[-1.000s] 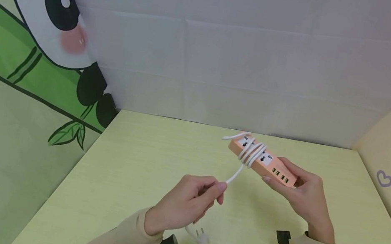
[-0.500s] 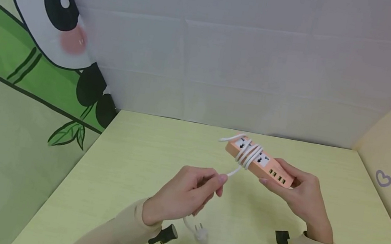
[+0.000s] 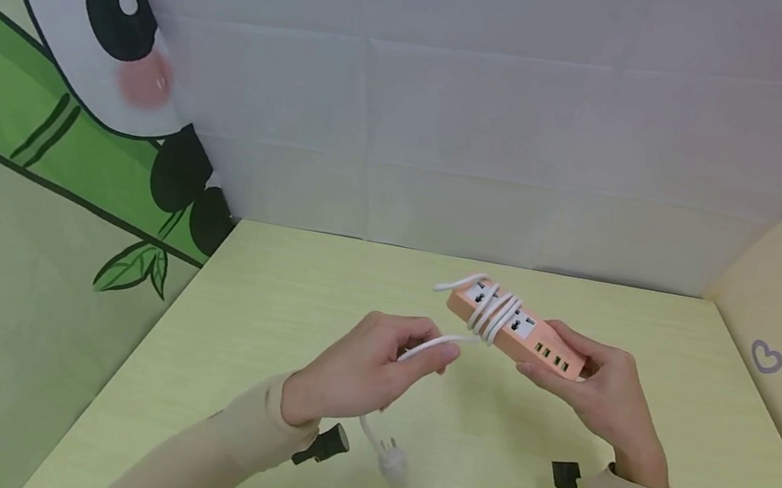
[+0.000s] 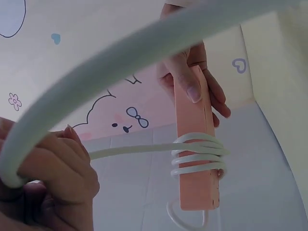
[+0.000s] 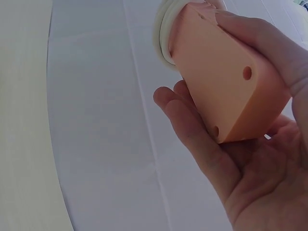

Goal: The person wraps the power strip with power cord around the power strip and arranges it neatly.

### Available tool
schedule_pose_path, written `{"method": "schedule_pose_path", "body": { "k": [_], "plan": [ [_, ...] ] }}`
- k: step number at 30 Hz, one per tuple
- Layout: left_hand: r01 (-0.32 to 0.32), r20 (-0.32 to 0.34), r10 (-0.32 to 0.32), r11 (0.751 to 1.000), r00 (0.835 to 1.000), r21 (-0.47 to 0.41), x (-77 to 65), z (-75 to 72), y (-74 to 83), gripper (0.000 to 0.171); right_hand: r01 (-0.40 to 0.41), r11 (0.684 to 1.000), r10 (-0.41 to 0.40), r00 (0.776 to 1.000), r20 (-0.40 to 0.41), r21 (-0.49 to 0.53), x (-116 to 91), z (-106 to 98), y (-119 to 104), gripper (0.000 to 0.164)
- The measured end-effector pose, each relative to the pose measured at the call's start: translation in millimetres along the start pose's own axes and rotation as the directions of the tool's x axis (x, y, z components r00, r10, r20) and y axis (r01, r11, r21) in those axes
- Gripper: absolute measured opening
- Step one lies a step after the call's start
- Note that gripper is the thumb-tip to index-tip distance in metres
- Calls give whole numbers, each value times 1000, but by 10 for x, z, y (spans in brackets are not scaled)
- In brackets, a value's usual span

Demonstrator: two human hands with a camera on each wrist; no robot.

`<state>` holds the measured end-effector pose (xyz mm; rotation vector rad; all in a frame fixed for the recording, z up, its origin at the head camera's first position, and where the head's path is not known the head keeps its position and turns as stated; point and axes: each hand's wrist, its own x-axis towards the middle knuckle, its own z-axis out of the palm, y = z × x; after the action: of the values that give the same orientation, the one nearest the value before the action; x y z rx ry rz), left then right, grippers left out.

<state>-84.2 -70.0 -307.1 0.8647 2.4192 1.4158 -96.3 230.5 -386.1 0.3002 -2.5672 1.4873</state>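
Observation:
My right hand grips the USB-port end of an orange power strip, held tilted above the table. Several turns of its white cord wrap round the strip near the middle; a short length curves off the far end. To the left, my left hand holds the free run of cord between thumb and fingers. Below that hand dangles the white plug, prongs upward. In the left wrist view the cord runs from the left fingers to the wraps. The strip's underside faces the right wrist camera.
A pale yellow table lies under both hands. Behind it rises a grey-white backdrop, with a printed cartoon panel at the left and a cream panel at the right. Dark wrist-camera mounts stick out by the sleeves.
My left hand has moved up and a little left with the cord, and the plug has shifted along. The strip has moved slightly left and down in the right hand.

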Motion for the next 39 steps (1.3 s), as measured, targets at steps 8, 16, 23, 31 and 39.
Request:
{"method": "schedule_pose_path", "body": {
  "k": [8,16,23,31,39],
  "plan": [
    [-57,-6,57,994,998,98,68,-112,18,19,-34,999,35,999,36,-18,-8,-14,-18,65],
    [-113,-9,116,983,993,145,117,-219,49,14,-46,999,47,996,70,-23,-19,-23,-33,66],
    [-118,-25,123,981,992,156,165,-265,38,13,-45,999,47,994,98,-24,-34,-24,-19,63],
    [-118,-47,131,968,990,219,233,-316,16,13,-60,998,62,988,140,-15,-31,-15,-16,65],
    [-146,-52,168,946,984,290,338,-380,6,16,-32,999,36,986,166,-26,-21,-5,-24,65]
  ]
}}
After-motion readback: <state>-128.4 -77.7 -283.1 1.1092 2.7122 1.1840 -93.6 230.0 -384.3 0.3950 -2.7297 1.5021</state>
